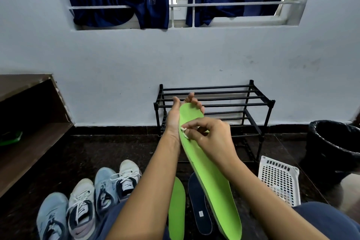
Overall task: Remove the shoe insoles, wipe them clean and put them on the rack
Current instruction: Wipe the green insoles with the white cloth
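Dark floor [93,154], black rack [235,104], your left hand [174,118] gripping a green insole [211,179], your right hand [213,137] pinching a white wad [184,132] on it

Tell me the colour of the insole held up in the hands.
Bright lime green insole, seen best in the head view.

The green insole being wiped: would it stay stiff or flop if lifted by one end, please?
Probably fairly stiff: the green insole bows only gently with the left hand gripping its toe. Likely light, being thin.
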The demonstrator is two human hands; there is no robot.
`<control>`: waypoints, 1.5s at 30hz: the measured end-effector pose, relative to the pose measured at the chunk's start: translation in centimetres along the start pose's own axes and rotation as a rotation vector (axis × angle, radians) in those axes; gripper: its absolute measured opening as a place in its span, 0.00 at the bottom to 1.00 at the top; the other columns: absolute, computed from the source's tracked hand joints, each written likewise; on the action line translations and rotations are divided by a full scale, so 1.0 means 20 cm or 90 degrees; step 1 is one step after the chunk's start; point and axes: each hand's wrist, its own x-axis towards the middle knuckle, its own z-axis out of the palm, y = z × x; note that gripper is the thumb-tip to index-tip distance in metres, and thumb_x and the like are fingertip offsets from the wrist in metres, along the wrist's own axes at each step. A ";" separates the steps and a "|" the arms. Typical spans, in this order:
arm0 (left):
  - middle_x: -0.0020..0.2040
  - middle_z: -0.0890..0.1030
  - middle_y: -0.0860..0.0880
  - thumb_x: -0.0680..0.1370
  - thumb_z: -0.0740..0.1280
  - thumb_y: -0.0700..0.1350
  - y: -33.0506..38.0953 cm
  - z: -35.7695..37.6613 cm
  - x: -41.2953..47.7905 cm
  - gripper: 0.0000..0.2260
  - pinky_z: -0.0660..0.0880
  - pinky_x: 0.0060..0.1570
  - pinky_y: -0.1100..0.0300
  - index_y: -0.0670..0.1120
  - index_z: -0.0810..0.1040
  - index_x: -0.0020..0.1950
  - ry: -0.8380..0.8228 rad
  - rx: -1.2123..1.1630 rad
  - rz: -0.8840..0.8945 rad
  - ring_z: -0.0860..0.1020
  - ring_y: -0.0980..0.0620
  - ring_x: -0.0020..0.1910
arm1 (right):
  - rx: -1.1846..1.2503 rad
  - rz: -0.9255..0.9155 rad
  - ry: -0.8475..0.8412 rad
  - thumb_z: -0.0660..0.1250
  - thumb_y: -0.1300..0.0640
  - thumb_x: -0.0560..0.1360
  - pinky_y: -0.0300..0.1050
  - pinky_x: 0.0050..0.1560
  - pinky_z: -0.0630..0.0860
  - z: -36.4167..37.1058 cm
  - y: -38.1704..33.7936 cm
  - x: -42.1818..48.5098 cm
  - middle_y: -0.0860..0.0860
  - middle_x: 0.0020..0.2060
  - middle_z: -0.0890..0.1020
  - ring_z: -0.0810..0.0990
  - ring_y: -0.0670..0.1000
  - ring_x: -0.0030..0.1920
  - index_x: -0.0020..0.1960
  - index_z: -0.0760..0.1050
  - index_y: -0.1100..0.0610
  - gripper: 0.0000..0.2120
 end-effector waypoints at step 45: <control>0.35 0.77 0.48 0.83 0.55 0.49 0.04 0.03 -0.08 0.16 0.78 0.36 0.63 0.43 0.76 0.43 0.036 -0.009 -0.066 0.77 0.51 0.30 | 0.009 -0.040 0.087 0.75 0.63 0.66 0.25 0.42 0.68 0.07 -0.02 0.04 0.39 0.31 0.81 0.79 0.37 0.37 0.39 0.84 0.51 0.08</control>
